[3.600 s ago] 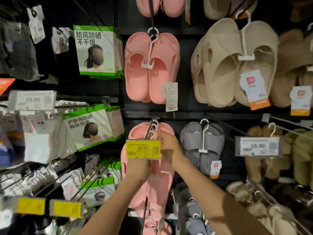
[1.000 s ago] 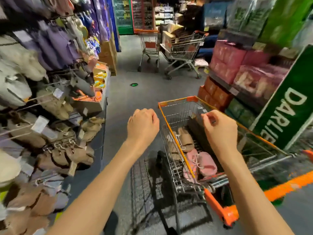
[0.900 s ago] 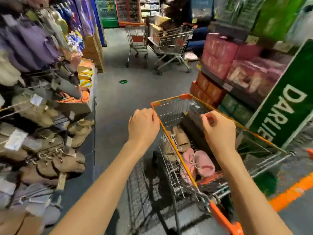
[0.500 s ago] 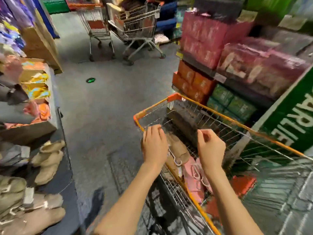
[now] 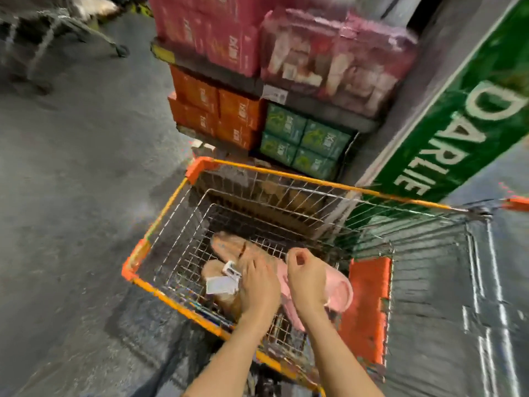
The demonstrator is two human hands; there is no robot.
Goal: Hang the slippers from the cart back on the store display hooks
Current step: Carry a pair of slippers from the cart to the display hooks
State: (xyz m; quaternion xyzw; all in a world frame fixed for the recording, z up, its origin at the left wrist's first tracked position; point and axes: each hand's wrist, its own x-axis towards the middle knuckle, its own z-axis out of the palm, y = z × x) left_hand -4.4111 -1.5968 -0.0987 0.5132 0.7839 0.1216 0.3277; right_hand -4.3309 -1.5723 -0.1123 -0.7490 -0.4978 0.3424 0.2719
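I look down into a wire shopping cart (image 5: 315, 182) with an orange rim. On its bottom lies a pair of beige slippers (image 5: 229, 247) with a white hanger clip (image 5: 229, 271) and a paper tag (image 5: 219, 285). A pink pair (image 5: 339, 292) lies to their right. My left hand (image 5: 259, 287) is down inside the cart, its fingers laid on the beige pair beside the hanger. My right hand (image 5: 306, 282) hovers over the pink pair with fingers curled and nothing in them. The display hooks are out of view.
Stacked red, orange (image 5: 217, 110) and green boxes (image 5: 303, 141) stand on a low shelf just beyond the cart. A green DARLIE sign (image 5: 458, 133) leans at the right. Another cart's frame (image 5: 43, 30) shows at the top left. Grey floor (image 5: 71, 196) lies to the left.
I turned from the wall display to the cart. Both hands have dropped from above the rim into the basket, and the left now touches the beige slippers.
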